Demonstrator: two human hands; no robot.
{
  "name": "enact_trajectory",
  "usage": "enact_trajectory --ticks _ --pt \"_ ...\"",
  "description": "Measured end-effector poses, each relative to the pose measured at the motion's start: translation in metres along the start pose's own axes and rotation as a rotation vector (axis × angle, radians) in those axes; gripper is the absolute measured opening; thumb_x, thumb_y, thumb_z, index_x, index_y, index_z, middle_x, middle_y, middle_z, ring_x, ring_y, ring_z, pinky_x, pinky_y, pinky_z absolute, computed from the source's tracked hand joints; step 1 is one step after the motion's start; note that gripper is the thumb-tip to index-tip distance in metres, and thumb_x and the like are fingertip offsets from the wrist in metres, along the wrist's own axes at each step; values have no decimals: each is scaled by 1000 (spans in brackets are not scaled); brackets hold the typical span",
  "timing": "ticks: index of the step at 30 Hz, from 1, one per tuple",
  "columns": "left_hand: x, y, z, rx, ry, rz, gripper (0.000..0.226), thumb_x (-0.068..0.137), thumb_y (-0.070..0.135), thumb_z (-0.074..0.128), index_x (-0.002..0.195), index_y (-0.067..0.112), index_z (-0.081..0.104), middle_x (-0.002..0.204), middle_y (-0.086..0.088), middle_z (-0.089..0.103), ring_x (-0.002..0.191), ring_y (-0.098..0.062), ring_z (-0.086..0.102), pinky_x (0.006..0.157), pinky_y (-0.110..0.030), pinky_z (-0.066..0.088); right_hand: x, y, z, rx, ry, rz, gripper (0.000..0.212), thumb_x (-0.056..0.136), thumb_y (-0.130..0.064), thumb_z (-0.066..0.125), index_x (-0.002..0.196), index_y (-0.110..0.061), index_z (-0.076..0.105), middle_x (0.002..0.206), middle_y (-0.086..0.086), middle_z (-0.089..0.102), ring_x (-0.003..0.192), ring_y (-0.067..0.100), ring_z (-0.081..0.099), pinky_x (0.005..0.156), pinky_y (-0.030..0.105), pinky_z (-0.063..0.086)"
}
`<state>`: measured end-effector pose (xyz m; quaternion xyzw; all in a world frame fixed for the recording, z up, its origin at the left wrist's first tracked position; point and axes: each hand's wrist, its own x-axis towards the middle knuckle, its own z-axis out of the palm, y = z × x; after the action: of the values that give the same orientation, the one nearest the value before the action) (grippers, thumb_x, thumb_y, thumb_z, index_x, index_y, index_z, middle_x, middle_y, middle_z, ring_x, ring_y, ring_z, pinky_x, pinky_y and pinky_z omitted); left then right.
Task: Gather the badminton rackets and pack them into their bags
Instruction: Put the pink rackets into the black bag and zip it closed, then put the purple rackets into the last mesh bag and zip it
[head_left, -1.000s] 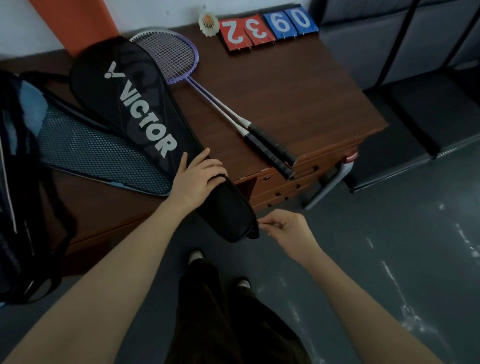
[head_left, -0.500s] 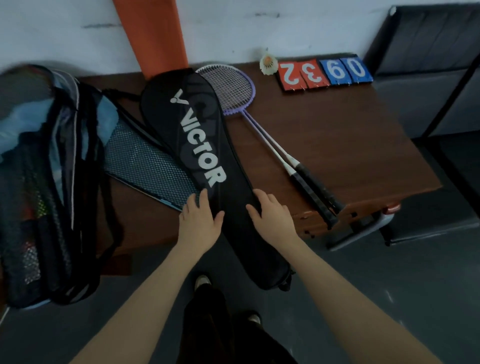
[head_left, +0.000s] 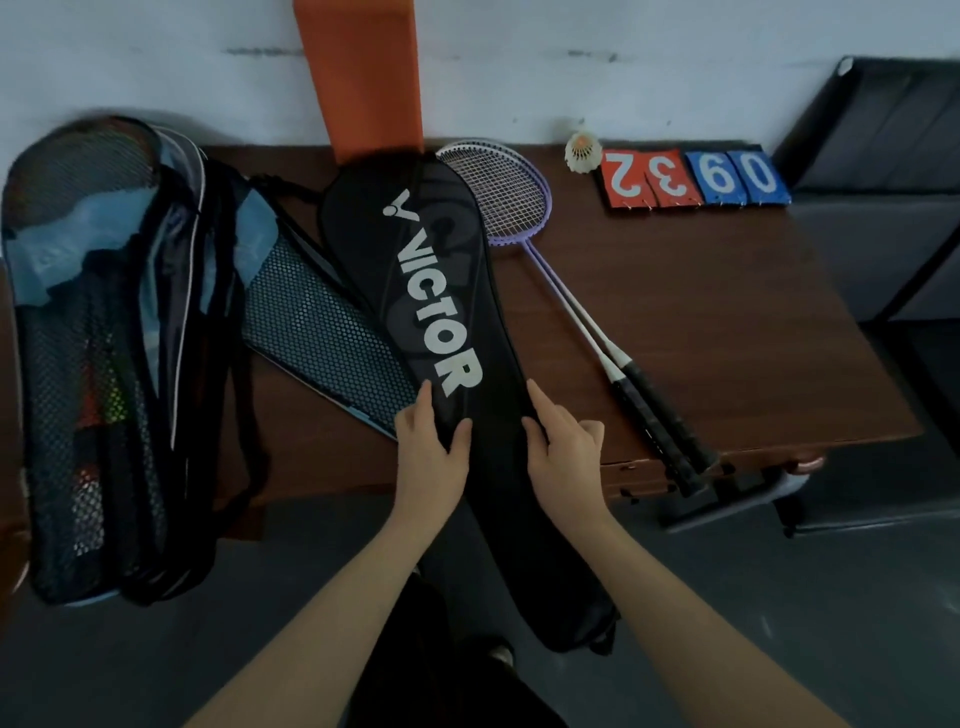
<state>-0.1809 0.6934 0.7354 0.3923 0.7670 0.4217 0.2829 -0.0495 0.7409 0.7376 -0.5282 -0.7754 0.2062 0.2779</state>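
A black racket bag (head_left: 415, 270) with white VICTOR lettering lies slantwise on the brown desk (head_left: 727, 322), its narrow end hanging over the front edge. My left hand (head_left: 431, 457) holds the bag's left edge, thumb on top. My right hand (head_left: 566, 457) holds the right edge, index finger stretched along it. Two purple rackets (head_left: 519, 208) lie side by side right of the bag, their black grips (head_left: 660, 421) reaching the desk's front edge. A blue mesh racket bag (head_left: 317, 327) lies partly under the black one.
A large black and blue mesh sports bag (head_left: 104, 338) stands at the desk's left end. A shuttlecock (head_left: 583, 149) and red and blue score cards (head_left: 696, 179) sit at the back right. An orange board (head_left: 363, 78) leans on the wall. Dark seats (head_left: 883, 208) stand to the right.
My right hand left the bag's lower tip and came up to its right edge. My left hand shifted to the left edge. Both now hold the bag at its waist.
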Motion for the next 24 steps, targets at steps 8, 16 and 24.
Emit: enact_trajectory --ticks 8,16,24 --pt "-24 21 -57 83 224 171 62 91 18 57 144 5 27 128 -12 39 107 -8 41 90 2 24 -6 -56 -10 56 54 -143 40 87 -7 55 127 -6 54 67 -4 58 57 14 53 72 28 33" --pt "11 -2 -183 175 412 164 59 92 14 56 143 5 28 128 -16 41 113 -14 43 91 -7 26 37 -173 36 16 -138 -469 49 89 -12 57 135 -5 43 89 6 66 82 21 60 82 38 35" --pt "76 -72 -305 358 300 143 56 91 18 57 141 3 35 131 -18 47 118 -26 47 96 -22 34 42 -270 153 106 -79 -390 37 88 -11 50 123 -3 56 78 3 64 69 20 59 75 32 33"
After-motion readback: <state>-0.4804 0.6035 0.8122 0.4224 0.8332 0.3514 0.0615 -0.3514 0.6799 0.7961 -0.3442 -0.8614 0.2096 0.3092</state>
